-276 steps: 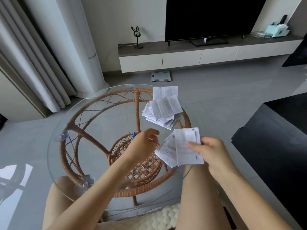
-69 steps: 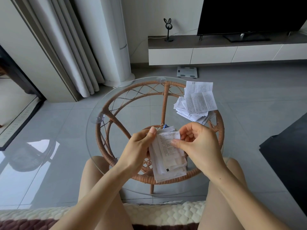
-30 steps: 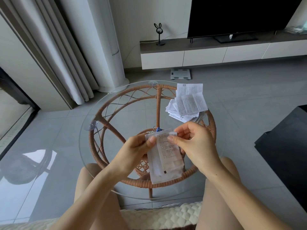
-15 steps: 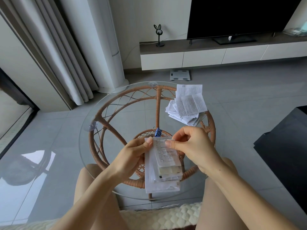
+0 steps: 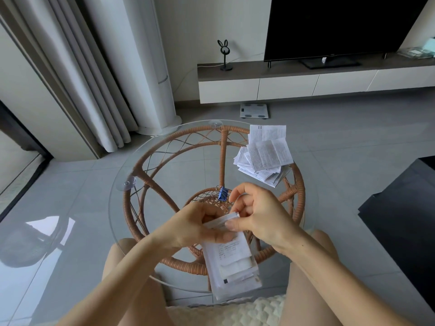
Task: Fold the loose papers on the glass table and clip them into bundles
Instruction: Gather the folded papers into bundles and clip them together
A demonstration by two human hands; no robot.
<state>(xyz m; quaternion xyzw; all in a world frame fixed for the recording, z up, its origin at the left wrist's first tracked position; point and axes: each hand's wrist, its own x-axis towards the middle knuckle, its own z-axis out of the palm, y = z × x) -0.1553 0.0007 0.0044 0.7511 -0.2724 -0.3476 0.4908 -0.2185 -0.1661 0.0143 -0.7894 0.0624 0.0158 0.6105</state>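
Note:
A stack of white printed papers (image 5: 231, 264) hangs over the near part of the round glass table (image 5: 150, 147). My left hand (image 5: 200, 227) grips the stack's upper left part, and my right hand (image 5: 259, 215) pinches its top edge, which is bent over toward me. A blue binder clip (image 5: 222, 193) lies on the glass just beyond my hands, untouched. A second pile of loose printed papers (image 5: 264, 156) lies fanned out at the table's far right.
The glass top rests on a woven rattan frame (image 5: 222, 158). My bare knees are under the table's near edge, with a cream cushion (image 5: 226, 311) between them. A dark block (image 5: 404, 208) stands on the floor at right; curtains and a TV cabinet are beyond.
The stack has dropped lower toward my lap, and its top edge is now folded over between both hands. The blue clip has come into full view behind them.

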